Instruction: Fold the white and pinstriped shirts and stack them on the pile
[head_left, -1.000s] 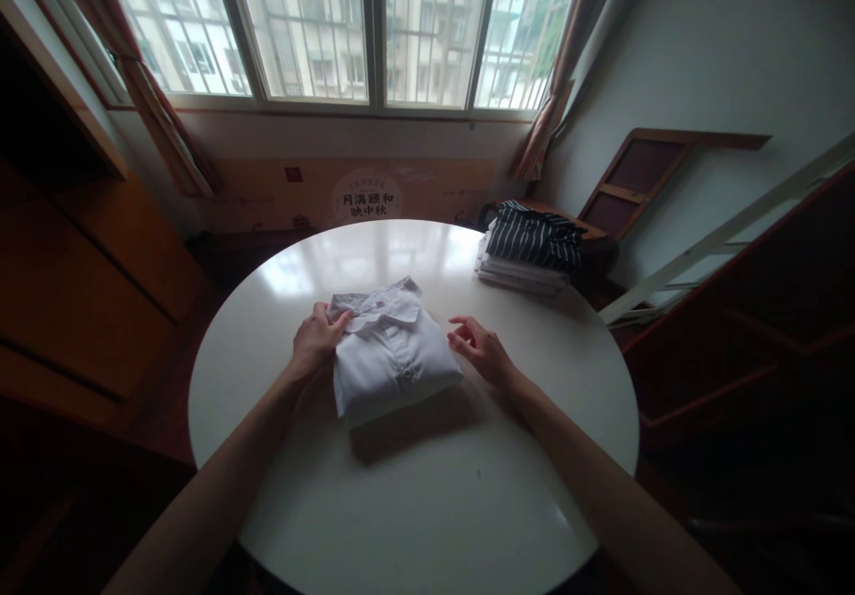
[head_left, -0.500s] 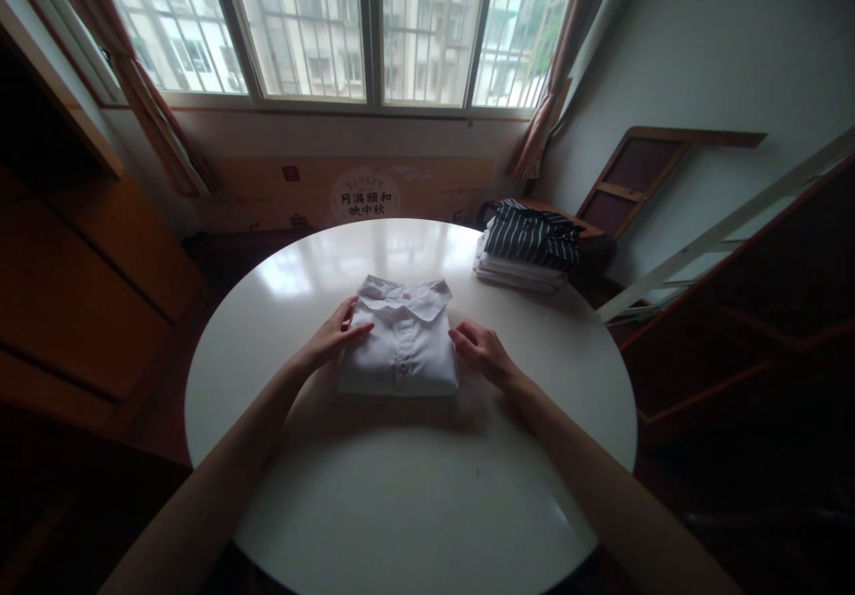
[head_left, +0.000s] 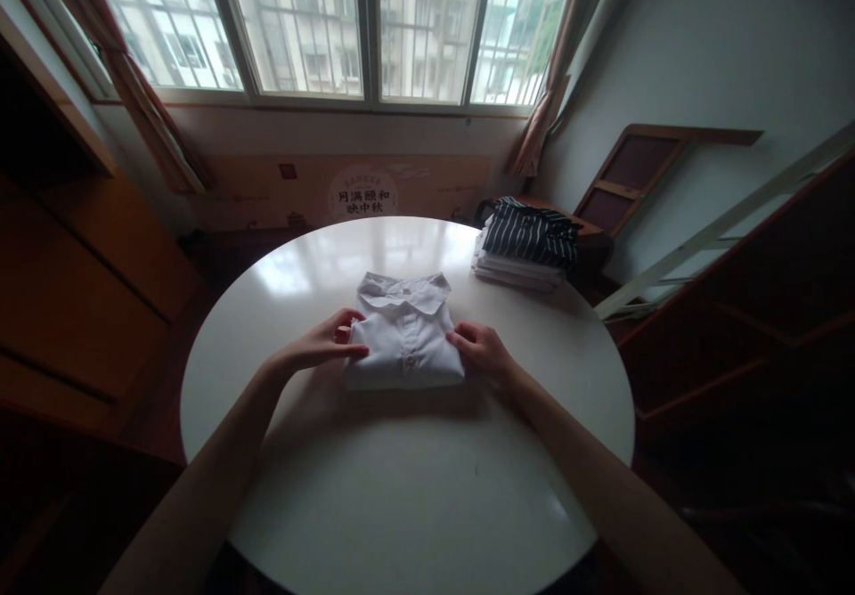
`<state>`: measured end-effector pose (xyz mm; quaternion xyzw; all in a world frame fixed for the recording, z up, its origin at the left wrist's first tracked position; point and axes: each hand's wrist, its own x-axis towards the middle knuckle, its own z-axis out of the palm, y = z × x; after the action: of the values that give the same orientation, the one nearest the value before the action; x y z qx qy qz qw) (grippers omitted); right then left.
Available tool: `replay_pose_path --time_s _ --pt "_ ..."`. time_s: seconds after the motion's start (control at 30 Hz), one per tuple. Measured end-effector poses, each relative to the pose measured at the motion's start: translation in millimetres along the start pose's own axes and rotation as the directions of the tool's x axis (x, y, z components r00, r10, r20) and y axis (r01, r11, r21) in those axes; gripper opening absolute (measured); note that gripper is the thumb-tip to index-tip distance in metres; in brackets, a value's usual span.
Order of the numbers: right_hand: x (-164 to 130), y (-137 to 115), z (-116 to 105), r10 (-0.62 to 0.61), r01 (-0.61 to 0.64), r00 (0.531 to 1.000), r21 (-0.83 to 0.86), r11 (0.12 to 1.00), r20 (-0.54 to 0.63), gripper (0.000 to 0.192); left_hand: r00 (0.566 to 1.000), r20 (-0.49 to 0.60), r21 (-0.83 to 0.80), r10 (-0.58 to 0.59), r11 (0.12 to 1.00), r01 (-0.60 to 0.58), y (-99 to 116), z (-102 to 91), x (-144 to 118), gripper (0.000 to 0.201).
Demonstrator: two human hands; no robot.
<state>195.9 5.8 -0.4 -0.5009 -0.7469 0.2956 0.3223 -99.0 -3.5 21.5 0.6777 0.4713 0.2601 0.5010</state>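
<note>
A white button-up shirt (head_left: pixel 405 341), folded into a neat rectangle, lies collar-away on the white round table (head_left: pixel 401 497). At its left edge my left hand (head_left: pixel 332 338) has the thumb over the top and the fingers curled against the side, closed on the fabric. My right hand (head_left: pixel 482 346) grips the opposite edge, thumb on the cloth and fingers bent; its fingertips are partly hidden. The collar and front buttons face up between both hands.
Toward the back right of the table sits a stack of folded white clothes (head_left: pixel 514 267) with a black striped shirt (head_left: pixel 531 232) on top. A chair (head_left: pixel 594 221) stands behind it. A barred window (head_left: pixel 367 25) and a printed box (head_left: pixel 267 187) are beyond the table.
My left hand has slid a little nearer along the shirt's left edge. The shirt has shifted slightly to the right, and my right hand has come onto its right edge.
</note>
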Motion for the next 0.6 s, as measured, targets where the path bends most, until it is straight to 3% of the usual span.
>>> replay_pose_path --time_s 0.13,0.23,0.3,0.43,0.6 --pt "3 -1 2 0.017 -0.035 0.988 -0.117 0.993 -0.150 0.030 0.980 -0.176 0.136 0.089 0.989 -0.066 -9 9.6 9 0.049" --pt "4 -1 3 0.023 -0.056 0.976 -0.145 0.988 -0.217 0.030 0.913 -0.351 0.351 0.207 0.933 -0.077 -12 12.2 13 0.046" --pt "4 -1 4 0.034 -0.073 0.965 -0.143 0.987 -0.261 0.029 0.874 -0.411 0.469 0.257 0.882 -0.039 -10 12.1 13 0.042" --pt "2 0 3 0.056 -0.080 0.966 -0.087 0.993 -0.252 0.032 0.910 -0.368 0.480 0.192 0.877 0.009 -3 13.5 9 0.038" --pt "1 2 3 0.052 -0.065 0.977 -0.060 0.996 -0.207 0.036 0.966 -0.237 0.277 0.103 0.960 -0.034 0 16.5 7 0.038"
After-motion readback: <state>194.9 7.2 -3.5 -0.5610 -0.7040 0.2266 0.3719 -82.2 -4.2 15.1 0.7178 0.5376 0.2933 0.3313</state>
